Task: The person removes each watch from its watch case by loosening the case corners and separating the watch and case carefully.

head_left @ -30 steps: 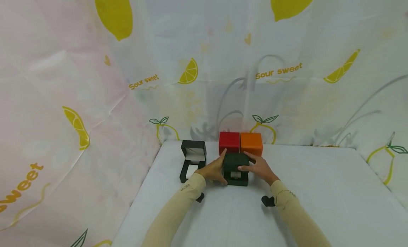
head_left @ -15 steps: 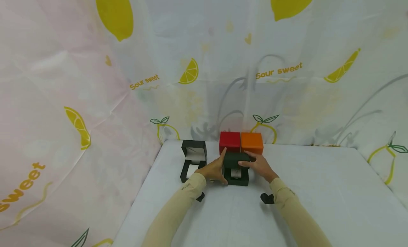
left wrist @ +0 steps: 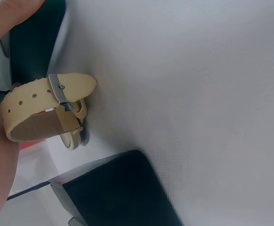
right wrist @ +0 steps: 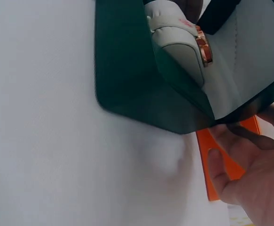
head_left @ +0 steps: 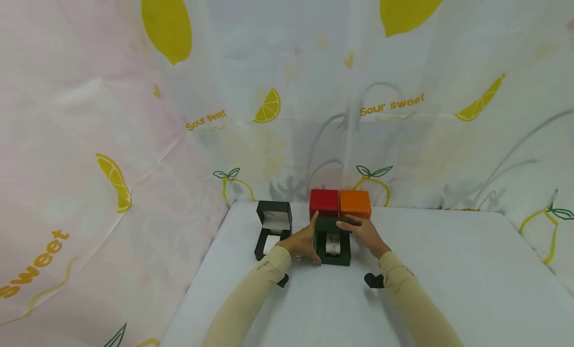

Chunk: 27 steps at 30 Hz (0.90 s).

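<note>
A dark green watch box (head_left: 335, 260) stands in mid-table with its lid (head_left: 326, 224) raised. In it, a watch with a white strap (head_left: 333, 245) sits round a cushion; its rose-gold case (right wrist: 203, 46) shows in the right wrist view. My left hand (head_left: 304, 240) holds the box's left side, thumb at the front corner. At the lid's right side my right hand (head_left: 366, 233) grips the lid, fingers along its edge (right wrist: 230, 139). Beside my left hand, a beige buckled watch strap (left wrist: 31, 101) lies in a loop on the table, mostly hidden in the head view.
To the left stands an open black watch box (head_left: 273, 207) with a white cushion (head_left: 271, 242) inside. Behind the green box, a red box (head_left: 324, 201) and an orange box (head_left: 355, 203) stand side by side against the lemon-print backdrop (head_left: 287, 138). A white cloth covers the table (head_left: 327, 312).
My right hand has swung the green box's lid further up and back, so more of the watch inside shows. My left hand has stayed at the box's left side.
</note>
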Tool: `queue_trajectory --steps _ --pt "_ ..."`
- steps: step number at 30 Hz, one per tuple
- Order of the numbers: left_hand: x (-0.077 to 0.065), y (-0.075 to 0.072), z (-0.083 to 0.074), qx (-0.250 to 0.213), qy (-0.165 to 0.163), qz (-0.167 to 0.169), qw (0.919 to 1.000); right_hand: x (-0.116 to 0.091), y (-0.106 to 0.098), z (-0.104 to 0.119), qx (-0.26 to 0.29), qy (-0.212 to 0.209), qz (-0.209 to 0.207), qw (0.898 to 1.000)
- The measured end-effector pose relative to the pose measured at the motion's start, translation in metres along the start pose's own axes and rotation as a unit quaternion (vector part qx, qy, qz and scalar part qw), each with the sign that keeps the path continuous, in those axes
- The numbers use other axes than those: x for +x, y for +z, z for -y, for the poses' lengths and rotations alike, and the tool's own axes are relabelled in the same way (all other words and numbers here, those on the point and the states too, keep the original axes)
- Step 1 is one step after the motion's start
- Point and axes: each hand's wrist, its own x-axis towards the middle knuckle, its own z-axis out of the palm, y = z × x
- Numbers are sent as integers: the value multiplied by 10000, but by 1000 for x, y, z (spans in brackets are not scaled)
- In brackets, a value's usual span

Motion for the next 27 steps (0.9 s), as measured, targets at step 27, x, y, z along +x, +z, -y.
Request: queue_trajectory --steps 27 --pt "-2 0 -1 -71 -231 23 9997 13 3 15 520 682 -250 9960"
